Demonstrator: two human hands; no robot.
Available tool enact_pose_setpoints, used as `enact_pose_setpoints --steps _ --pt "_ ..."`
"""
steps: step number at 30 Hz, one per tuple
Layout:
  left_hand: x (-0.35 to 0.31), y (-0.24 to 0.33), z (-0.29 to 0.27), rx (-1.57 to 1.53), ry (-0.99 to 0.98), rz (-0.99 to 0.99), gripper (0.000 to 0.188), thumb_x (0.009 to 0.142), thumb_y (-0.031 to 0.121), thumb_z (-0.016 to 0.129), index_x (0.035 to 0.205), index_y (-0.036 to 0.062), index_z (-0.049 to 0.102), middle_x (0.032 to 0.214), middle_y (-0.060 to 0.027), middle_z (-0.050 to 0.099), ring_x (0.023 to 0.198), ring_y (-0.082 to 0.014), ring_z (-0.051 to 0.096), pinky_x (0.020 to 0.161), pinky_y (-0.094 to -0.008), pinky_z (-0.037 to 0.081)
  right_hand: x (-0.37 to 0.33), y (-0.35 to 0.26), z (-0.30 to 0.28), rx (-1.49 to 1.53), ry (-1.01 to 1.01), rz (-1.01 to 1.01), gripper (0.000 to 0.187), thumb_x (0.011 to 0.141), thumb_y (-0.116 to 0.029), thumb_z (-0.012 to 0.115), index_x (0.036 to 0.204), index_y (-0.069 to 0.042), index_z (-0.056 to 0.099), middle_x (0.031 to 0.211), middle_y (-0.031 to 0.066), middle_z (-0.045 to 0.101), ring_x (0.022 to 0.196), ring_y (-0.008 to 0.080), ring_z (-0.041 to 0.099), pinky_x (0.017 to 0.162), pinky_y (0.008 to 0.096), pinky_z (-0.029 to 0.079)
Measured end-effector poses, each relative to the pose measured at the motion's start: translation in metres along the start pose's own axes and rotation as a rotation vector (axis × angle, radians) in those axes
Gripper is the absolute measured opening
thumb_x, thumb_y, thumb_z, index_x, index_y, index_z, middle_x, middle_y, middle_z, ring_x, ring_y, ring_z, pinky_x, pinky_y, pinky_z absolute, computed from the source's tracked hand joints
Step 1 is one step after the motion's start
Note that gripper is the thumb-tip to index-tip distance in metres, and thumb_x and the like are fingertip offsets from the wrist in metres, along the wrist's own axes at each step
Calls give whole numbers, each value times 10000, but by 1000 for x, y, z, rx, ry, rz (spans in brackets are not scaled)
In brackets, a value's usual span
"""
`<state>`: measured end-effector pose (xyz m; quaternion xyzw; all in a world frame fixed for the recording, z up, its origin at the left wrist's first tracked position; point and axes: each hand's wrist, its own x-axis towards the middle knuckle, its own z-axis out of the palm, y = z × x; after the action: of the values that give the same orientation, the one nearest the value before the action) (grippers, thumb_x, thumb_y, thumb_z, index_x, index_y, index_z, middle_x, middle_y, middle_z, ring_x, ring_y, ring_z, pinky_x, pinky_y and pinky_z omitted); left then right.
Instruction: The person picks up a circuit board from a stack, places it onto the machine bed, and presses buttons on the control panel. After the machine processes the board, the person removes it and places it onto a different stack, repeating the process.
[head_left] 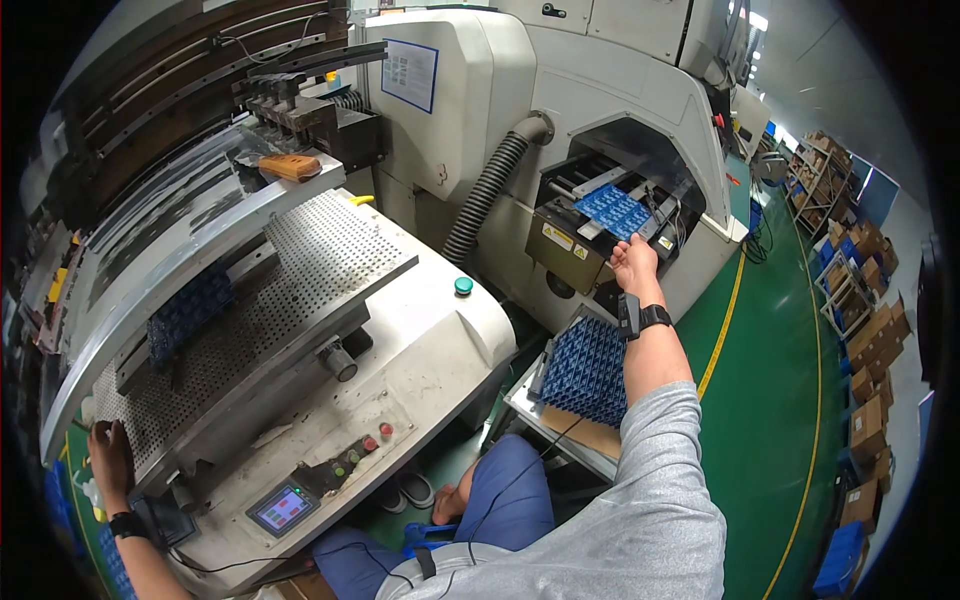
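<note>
Two yellow labels (557,236), right hand (636,264) at blue panel (611,209)

Right arm (658,365) stretched forward, right hand (634,262) fingers bent, close together. Left forearm (148,570) angled outward; left hand (109,458) fingers curled. Hands well apart.

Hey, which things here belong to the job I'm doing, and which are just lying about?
Likely part of the job:
blue panel, at your right hand
lower batch of blue panels
perforated plate, by your left hand

Apparently just lying about:
orange object
slippers
cardboard boxes
</note>
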<state>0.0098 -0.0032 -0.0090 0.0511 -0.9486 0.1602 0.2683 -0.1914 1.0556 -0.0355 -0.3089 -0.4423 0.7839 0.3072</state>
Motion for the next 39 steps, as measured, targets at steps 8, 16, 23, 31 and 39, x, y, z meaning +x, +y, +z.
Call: enact_pose_setpoints --steps 8,16,23,31,39 --pt "-1 8 -6 -30 -16 -56 263 1072 255 626 1181 19 668 1159 -203 662 1139 -426 606 958 -497 503 12 4 3 125 -7 49 258 1148 -301 526 1206 -54 571 1017 75 679 830 206 704 718 364 584" --pt "5 24 -17 -105 -61 -163 348 1050 348 658 1136 11 677 1150 -243 675 1123 -463 615 973 -515 497 -37 13 3 213 11 83 253 1130 -304 540 1107 -61 605 880 62 661 702 187 671 613 315 570" --pt "7 39 -31 -246 16 -301 389 1012 399 704 1130 28 705 1172 -269 681 1097 -484 648 945 -522 530 -202 147 -34 -330 -703 -279 173 1079 -265 641 1034 -98 626 744 37 619 566 129 586 519 294 505" --pt "9 71 -67 -277 -57 -487 468 974 469 724 1178 47 722 1242 -287 681 1145 -482 674 987 -522 542 -330 312 -166 -1593 -1172 -655 332 971 -404 684 939 -81 754 964 185 752 947 413 730 842 527 589" --pt "9 87 -88 -254 -158 -617 599 968 594 665 1306 102 723 1371 -213 668 1243 -446 654 1051 -544 537 -303 321 -180 -1371 -985 -840 233 924 -269 755 828 -62 705 857 172 703 835 413 691 754 533 561"
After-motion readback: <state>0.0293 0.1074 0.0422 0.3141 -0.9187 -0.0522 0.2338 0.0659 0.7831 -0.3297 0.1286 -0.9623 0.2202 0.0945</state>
